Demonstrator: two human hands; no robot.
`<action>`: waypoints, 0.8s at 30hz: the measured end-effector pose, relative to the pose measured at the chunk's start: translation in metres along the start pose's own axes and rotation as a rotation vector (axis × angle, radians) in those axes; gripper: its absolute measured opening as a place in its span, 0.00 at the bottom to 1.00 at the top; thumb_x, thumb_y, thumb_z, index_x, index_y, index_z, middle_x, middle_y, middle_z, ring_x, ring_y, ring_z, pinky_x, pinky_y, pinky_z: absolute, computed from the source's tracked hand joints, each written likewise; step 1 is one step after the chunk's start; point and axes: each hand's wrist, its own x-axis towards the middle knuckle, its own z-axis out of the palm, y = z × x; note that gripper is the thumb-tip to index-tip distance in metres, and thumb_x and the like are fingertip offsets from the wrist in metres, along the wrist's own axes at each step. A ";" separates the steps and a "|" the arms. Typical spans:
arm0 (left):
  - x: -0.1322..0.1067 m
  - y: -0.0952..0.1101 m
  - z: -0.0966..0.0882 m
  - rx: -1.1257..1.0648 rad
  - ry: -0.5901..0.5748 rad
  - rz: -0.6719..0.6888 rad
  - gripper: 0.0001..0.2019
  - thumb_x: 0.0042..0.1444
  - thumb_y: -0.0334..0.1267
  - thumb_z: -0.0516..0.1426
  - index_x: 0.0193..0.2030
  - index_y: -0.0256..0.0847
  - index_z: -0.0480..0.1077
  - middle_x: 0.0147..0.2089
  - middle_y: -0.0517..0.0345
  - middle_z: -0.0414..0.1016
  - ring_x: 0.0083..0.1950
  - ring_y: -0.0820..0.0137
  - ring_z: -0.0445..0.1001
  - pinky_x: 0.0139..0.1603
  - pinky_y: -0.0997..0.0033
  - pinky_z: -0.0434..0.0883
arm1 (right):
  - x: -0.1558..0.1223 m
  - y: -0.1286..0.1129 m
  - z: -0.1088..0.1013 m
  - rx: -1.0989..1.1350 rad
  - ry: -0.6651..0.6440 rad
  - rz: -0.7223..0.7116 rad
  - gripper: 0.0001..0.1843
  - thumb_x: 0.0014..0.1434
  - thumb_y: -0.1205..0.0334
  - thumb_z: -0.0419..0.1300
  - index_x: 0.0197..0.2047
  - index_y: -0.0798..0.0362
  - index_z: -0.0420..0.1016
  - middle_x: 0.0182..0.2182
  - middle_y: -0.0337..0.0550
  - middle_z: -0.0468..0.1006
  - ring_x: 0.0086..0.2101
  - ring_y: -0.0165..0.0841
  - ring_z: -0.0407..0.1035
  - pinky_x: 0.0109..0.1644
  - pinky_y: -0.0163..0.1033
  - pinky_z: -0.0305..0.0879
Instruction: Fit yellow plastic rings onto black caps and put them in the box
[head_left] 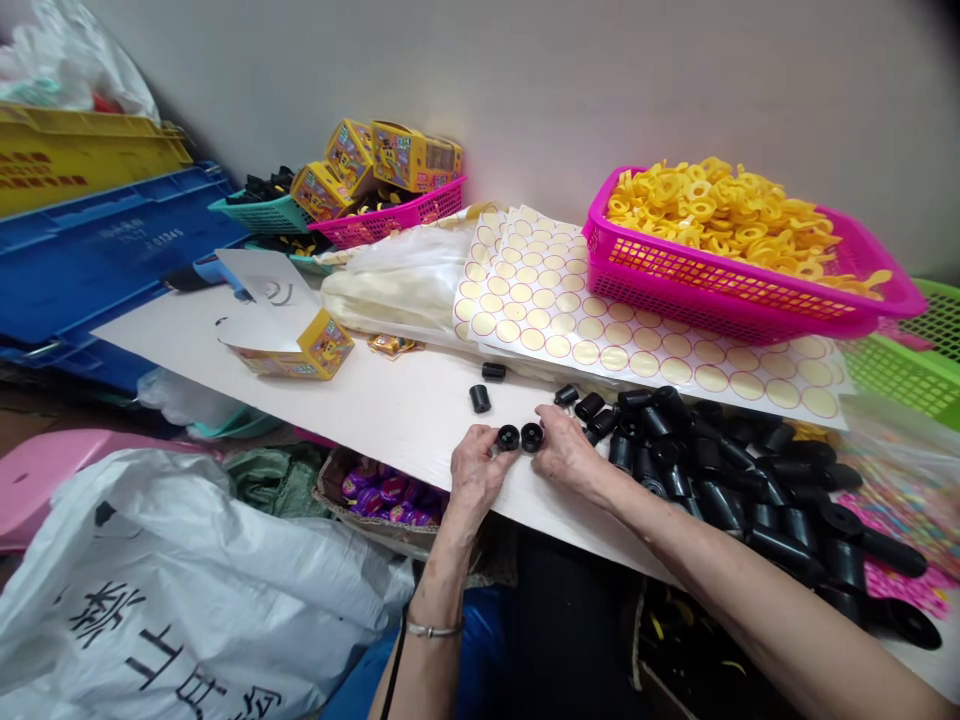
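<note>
My left hand [478, 468] pinches a short black plastic cylinder [508, 437], its round open end facing up. Close beside it, a second black cylinder [532, 436] is between the fingers of my right hand [561, 450]. Both hands are low over the white table [420, 400], near its front edge. Two loose black cylinders, one standing [480, 398] and one on its side [493, 371], are just beyond my hands. To the right, a big heap of black plastic cylinders [712, 460] spreads partly behind my right forearm.
A pink basket [675, 265] of yellow ring-shaped pieces rests on sheets of round stickers [577, 350]. An open yellow box [326, 345] stands at left, with small yellow packets [391, 345] nearby. Below the front edge sits a carton of purple-wrapped pieces [390, 490]; a white sack [187, 580] lies left.
</note>
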 end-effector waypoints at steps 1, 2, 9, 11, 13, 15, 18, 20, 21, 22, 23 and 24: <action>0.000 0.000 -0.001 -0.011 -0.016 0.001 0.06 0.44 0.39 0.59 0.29 0.41 0.72 0.30 0.62 0.63 0.27 0.76 0.60 0.30 0.74 0.59 | 0.000 -0.003 0.000 0.006 -0.005 0.019 0.19 0.40 0.72 0.54 0.39 0.55 0.61 0.37 0.46 0.65 0.35 0.33 0.61 0.33 0.34 0.54; 0.000 -0.001 -0.002 -0.034 -0.033 0.003 0.06 0.43 0.39 0.60 0.30 0.41 0.72 0.30 0.62 0.63 0.28 0.75 0.61 0.30 0.74 0.60 | -0.001 -0.005 0.000 0.002 -0.010 0.028 0.18 0.40 0.72 0.54 0.38 0.55 0.61 0.37 0.46 0.65 0.35 0.33 0.61 0.33 0.34 0.54; 0.017 -0.013 -0.018 -0.497 0.201 -0.253 0.22 0.38 0.45 0.62 0.41 0.35 0.70 0.31 0.59 0.67 0.25 0.76 0.62 0.26 0.74 0.61 | 0.005 0.003 -0.005 -0.043 -0.046 -0.021 0.21 0.41 0.73 0.54 0.41 0.55 0.62 0.40 0.47 0.64 0.36 0.34 0.62 0.34 0.35 0.53; 0.033 -0.010 -0.021 -0.342 0.286 -0.322 0.20 0.42 0.51 0.58 0.36 0.35 0.71 0.25 0.60 0.65 0.25 0.74 0.62 0.26 0.74 0.59 | 0.004 0.009 -0.007 -0.025 -0.022 -0.040 0.22 0.42 0.74 0.53 0.44 0.55 0.61 0.39 0.46 0.64 0.36 0.34 0.62 0.35 0.35 0.54; 0.050 -0.004 -0.022 -0.040 0.257 -0.319 0.20 0.45 0.55 0.55 0.28 0.37 0.70 0.21 0.59 0.64 0.27 0.71 0.64 0.28 0.73 0.57 | 0.001 0.013 -0.011 -0.023 0.021 -0.048 0.21 0.44 0.74 0.52 0.44 0.55 0.61 0.39 0.46 0.64 0.36 0.32 0.62 0.36 0.35 0.55; 0.066 0.002 -0.022 0.221 0.157 -0.296 0.19 0.45 0.55 0.55 0.23 0.38 0.69 0.22 0.57 0.66 0.29 0.69 0.65 0.28 0.72 0.56 | -0.005 0.017 -0.016 -0.064 0.077 -0.019 0.18 0.47 0.72 0.52 0.44 0.55 0.61 0.40 0.46 0.63 0.37 0.33 0.62 0.37 0.35 0.55; 0.076 0.004 -0.023 0.368 0.025 -0.265 0.15 0.43 0.51 0.58 0.24 0.40 0.69 0.24 0.57 0.68 0.30 0.68 0.66 0.29 0.71 0.57 | -0.013 0.020 -0.022 -0.180 0.126 0.066 0.14 0.49 0.70 0.52 0.42 0.55 0.62 0.42 0.46 0.63 0.39 0.34 0.63 0.36 0.36 0.55; 0.073 -0.001 -0.025 0.321 -0.013 -0.220 0.12 0.43 0.47 0.58 0.29 0.40 0.70 0.26 0.59 0.69 0.30 0.69 0.66 0.29 0.72 0.58 | -0.016 0.022 -0.025 -0.244 0.121 0.104 0.13 0.50 0.69 0.52 0.41 0.54 0.62 0.42 0.46 0.63 0.40 0.35 0.63 0.35 0.36 0.55; 0.069 -0.005 -0.026 0.261 -0.013 -0.188 0.13 0.44 0.45 0.58 0.34 0.40 0.71 0.27 0.60 0.69 0.31 0.70 0.66 0.30 0.72 0.60 | -0.017 0.022 -0.025 -0.271 0.115 0.113 0.12 0.50 0.69 0.52 0.41 0.54 0.62 0.42 0.46 0.64 0.40 0.35 0.63 0.35 0.36 0.55; 0.063 -0.009 -0.028 0.185 -0.008 -0.146 0.15 0.44 0.44 0.57 0.39 0.40 0.70 0.30 0.60 0.69 0.32 0.71 0.66 0.32 0.72 0.61 | -0.018 0.022 -0.025 -0.299 0.113 0.121 0.12 0.50 0.69 0.52 0.41 0.54 0.62 0.42 0.46 0.64 0.40 0.35 0.63 0.34 0.36 0.55; 0.058 -0.012 -0.029 0.108 -0.009 -0.095 0.18 0.45 0.43 0.57 0.44 0.40 0.68 0.32 0.59 0.68 0.33 0.71 0.66 0.34 0.72 0.63 | -0.018 0.022 -0.025 -0.332 0.116 0.127 0.12 0.51 0.69 0.52 0.41 0.55 0.63 0.42 0.47 0.64 0.41 0.36 0.63 0.34 0.37 0.56; 0.052 -0.016 -0.031 0.042 -0.018 -0.041 0.19 0.47 0.42 0.57 0.47 0.40 0.66 0.35 0.59 0.68 0.34 0.71 0.66 0.36 0.72 0.64 | -0.019 0.022 -0.025 -0.370 0.120 0.132 0.12 0.51 0.70 0.52 0.41 0.55 0.63 0.41 0.47 0.64 0.41 0.37 0.62 0.34 0.37 0.56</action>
